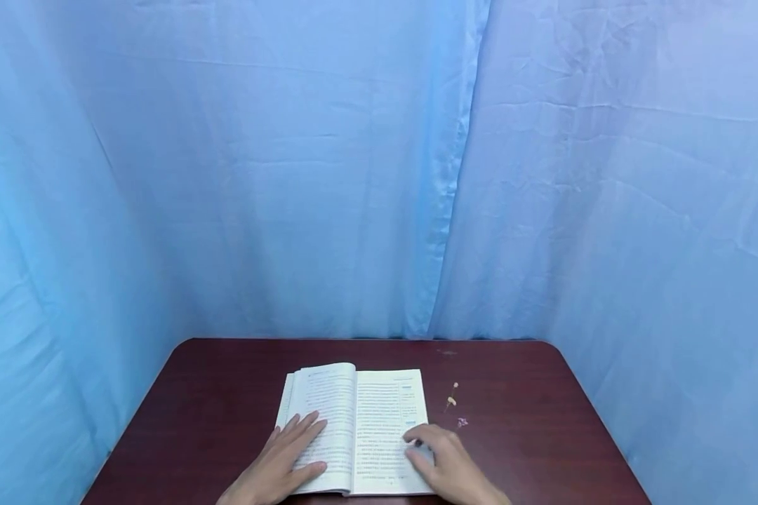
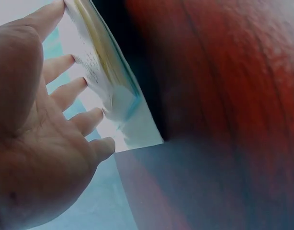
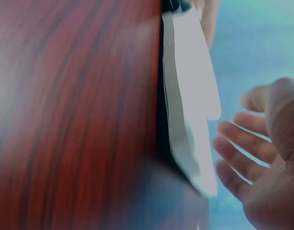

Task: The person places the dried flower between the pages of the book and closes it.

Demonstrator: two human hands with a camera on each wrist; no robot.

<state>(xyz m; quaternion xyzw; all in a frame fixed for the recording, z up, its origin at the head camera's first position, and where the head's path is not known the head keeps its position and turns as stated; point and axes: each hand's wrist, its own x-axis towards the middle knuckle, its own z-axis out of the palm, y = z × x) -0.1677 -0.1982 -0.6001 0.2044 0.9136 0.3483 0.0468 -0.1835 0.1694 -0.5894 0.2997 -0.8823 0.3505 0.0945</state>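
An open book [image 1: 379, 407] with printed pages lies near the front of the dark red table. My left hand [image 1: 284, 456] rests flat on its left page, fingers spread. In the left wrist view, the fingertips of this hand [image 2: 65, 105] touch the paper along the book's edge [image 2: 94, 62]. Over the lower right of the right-hand page is my right hand [image 1: 445, 459], fingers loosely bent and thumb apart from them. Nothing shows between the fingers of that hand [image 3: 262, 158] in the right wrist view, where the book [image 3: 195, 72] is beside it.
Right of the book lie a small yellow dried flower sprig [image 1: 451, 400] and a small purple flower [image 1: 462, 422]. The wooden table [image 1: 530, 421] has rounded far corners. Blue curtains [image 1: 328, 210] hang behind it and along both sides.
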